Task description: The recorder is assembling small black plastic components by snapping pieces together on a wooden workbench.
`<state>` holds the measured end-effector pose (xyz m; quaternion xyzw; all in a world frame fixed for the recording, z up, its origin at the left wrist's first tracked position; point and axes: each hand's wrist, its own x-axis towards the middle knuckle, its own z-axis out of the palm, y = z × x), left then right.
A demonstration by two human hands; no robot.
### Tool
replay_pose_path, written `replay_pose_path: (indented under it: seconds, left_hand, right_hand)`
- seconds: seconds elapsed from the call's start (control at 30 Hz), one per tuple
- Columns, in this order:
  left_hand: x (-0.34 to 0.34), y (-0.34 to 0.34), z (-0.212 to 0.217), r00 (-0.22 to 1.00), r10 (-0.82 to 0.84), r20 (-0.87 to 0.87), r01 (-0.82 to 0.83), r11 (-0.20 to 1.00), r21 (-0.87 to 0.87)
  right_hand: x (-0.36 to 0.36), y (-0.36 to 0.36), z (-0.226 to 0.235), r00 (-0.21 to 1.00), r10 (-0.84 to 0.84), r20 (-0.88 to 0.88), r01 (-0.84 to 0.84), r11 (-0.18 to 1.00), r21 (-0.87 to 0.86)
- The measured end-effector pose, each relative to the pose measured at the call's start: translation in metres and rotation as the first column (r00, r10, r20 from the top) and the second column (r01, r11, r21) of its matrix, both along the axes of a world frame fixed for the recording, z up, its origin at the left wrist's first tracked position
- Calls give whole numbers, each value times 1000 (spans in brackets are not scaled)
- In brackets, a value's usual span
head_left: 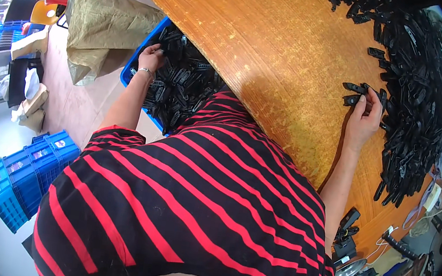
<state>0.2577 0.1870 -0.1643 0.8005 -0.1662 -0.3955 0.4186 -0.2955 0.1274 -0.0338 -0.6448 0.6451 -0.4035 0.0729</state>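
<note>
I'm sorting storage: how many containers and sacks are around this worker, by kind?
Blue crate holding black plastic parts, which the left hand reaches into: 1
Stacked blue crates on the floor: 2
Brown sack: 1
Total: 4

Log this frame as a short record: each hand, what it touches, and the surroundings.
left hand: reaching into blue crate of black plastic clips, beside the table
right hand: on wooden table, fingers on a black clip
clip pile: heaped along the table's right side
floor: stacked blue crates, brown sack
</note>
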Motion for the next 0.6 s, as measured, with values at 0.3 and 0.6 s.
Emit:
replay_pose_path:
  seconds: [0.3,0.6]
  left_hand:
    - [-76,40,-28,360,-627,691,570,734,370]
    - [-149,45,-59,63,-848,526,713,407,571]
  right_hand:
    - [2,-3,2,1000,-18,25,17,1000,23]
    - [3,-3,-1,999,-37,33,37,999,5]
